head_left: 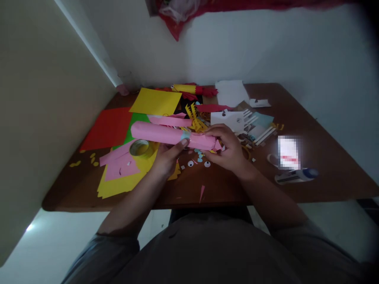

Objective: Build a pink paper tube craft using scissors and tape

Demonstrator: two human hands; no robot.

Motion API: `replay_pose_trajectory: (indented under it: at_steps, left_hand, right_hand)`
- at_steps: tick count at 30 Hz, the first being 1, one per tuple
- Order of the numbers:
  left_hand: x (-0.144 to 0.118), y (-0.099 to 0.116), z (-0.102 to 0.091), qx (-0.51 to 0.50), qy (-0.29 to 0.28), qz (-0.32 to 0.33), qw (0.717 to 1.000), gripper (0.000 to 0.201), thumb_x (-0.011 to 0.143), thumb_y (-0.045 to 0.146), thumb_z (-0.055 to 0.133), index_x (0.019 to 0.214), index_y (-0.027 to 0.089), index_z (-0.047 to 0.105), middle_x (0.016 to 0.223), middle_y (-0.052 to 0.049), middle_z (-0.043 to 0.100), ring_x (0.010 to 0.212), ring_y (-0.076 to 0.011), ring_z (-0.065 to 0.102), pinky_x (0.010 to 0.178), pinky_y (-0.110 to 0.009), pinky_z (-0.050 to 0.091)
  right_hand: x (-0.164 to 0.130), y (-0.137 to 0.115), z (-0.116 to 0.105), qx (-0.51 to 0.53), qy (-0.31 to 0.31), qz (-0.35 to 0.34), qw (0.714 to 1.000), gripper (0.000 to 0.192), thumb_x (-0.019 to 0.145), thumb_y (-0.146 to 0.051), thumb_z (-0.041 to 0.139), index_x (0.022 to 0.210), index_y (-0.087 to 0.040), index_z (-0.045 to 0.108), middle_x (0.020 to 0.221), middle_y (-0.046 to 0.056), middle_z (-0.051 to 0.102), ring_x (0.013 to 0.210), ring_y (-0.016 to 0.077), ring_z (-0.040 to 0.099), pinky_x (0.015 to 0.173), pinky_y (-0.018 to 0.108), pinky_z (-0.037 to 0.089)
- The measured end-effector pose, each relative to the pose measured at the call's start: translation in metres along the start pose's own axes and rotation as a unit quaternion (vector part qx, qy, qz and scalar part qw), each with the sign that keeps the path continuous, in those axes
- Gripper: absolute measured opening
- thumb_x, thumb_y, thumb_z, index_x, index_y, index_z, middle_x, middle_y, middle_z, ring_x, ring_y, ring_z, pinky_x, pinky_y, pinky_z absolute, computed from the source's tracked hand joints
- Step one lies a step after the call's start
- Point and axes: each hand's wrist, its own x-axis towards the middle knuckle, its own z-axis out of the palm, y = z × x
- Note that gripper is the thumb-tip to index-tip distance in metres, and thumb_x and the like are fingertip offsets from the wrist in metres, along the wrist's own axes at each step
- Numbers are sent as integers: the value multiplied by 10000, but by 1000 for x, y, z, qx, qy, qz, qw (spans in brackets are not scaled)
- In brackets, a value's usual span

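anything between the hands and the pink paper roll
Nothing visible. Both hands are already on the pink roll: the left hand grips it from below near the middle, and the right hand wraps its right end.

Paper scraps [195, 118] crowd centre; right edge [334, 130] seemingly free.

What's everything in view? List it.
paper roll: 1, pink, held over table centre
tape roll: 1, yellowish, under the roll's left part
paper sheets: several; yellow, red, green, pink; table left
paper eyes: a few, white, between the hands
white paper: several pieces, table back and right
glue stick: 1, white and blue, table right
table: 1, brown
left hand: grips roll
right hand: grips roll's right end
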Motion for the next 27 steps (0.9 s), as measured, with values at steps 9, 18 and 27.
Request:
replay_pose_trajectory:
  at_steps: [9,18,27]
  left_hand:
    - [0,-2,-1,-12,-9,-8,1000,589,749,577,1108,1076,148,872,1045,-127,908,914,-301,892,766,-392,765]
    - [0,-3,0,-16,-4,-6,1000,515,740,486,1087,1066,169,845,1008,-103,902,900,-281,875,788,-395,764]
    - [2,4,0,-85,-20,-69,994,496,725,401,1059,1101,191,812,1071,-58,899,941,-234,871,884,-366,759]
  right_hand:
    - [-4,-2,3,-2,-17,23,1000,440,942,-273,921,1301,-334,676,1238,90,792,1181,338,775,1034,554,657]
    - [-13,-1,6,71,-14,102,992,693,947,-370,964,1535,-355,598,1476,120,721,1345,346,767,1119,548,678]
    - [-16,0,7,142,-14,197,970,604,977,-491,956,1495,-338,686,1478,108,773,1284,309,798,1074,471,713]
